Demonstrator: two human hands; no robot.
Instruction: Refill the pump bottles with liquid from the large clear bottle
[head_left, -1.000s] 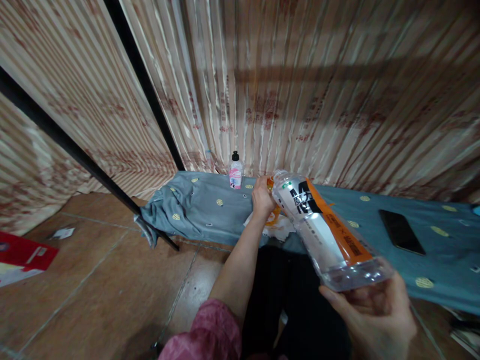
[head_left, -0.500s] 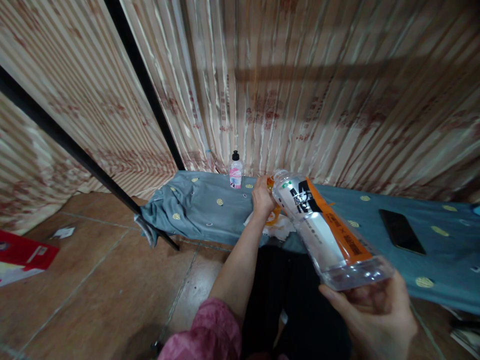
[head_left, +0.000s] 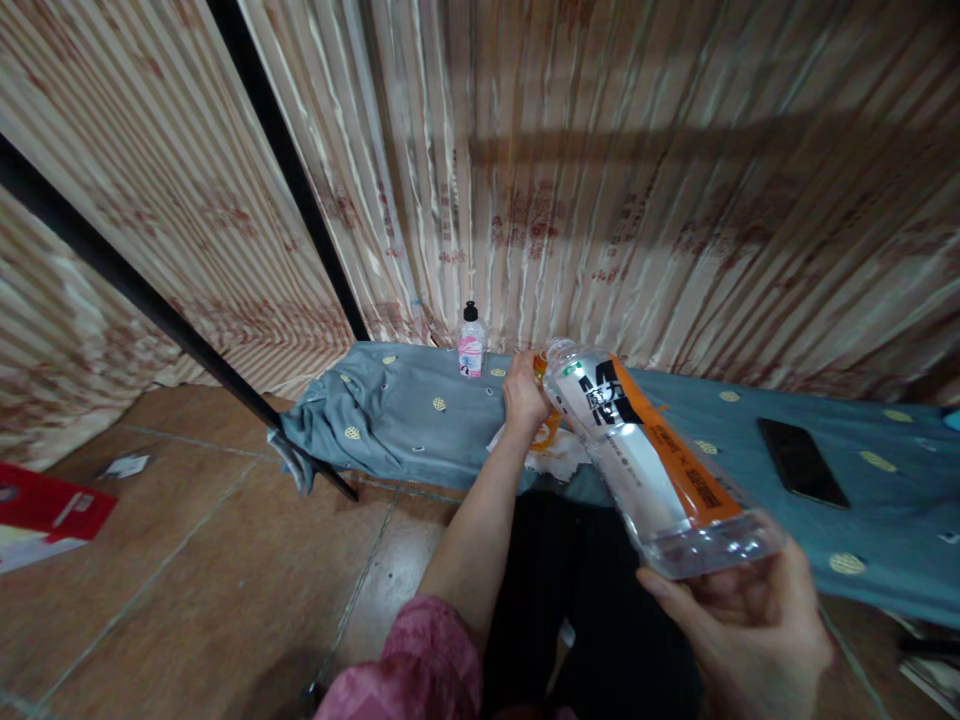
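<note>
Nearest, on the right, the person's right hand [head_left: 750, 625] grips a plastic bottle [head_left: 649, 455] by its base, thumb on the near side and fingers curled around the underside. The bottle is held tilted above the person's black trousers [head_left: 596, 610] and the bench edge, its neck pointing far and left. Its body is clear and shiny, narrowing at the neck; the wrapped label is silver with a broad orange band, bold black lettering and a small green mark near the shoulder.

Farther off, at the bottle's mouth, the left hand [head_left: 527, 390] has its fingers closed around a small orange object [head_left: 540, 368], mostly hidden; whether that touches the rim cannot be told. A pink sleeve [head_left: 420, 660] covers the left upper arm. Under the bottle's neck lies crumpled white material [head_left: 559, 462] with orange on it.

Beneath spreads a grey-blue cloth [head_left: 405, 425] with yellow motifs, bearing a dark phone [head_left: 802, 462] on the right. Near its far edge stands a small black-capped bottle [head_left: 470, 345], before a striped curtain [head_left: 540, 200].
</note>
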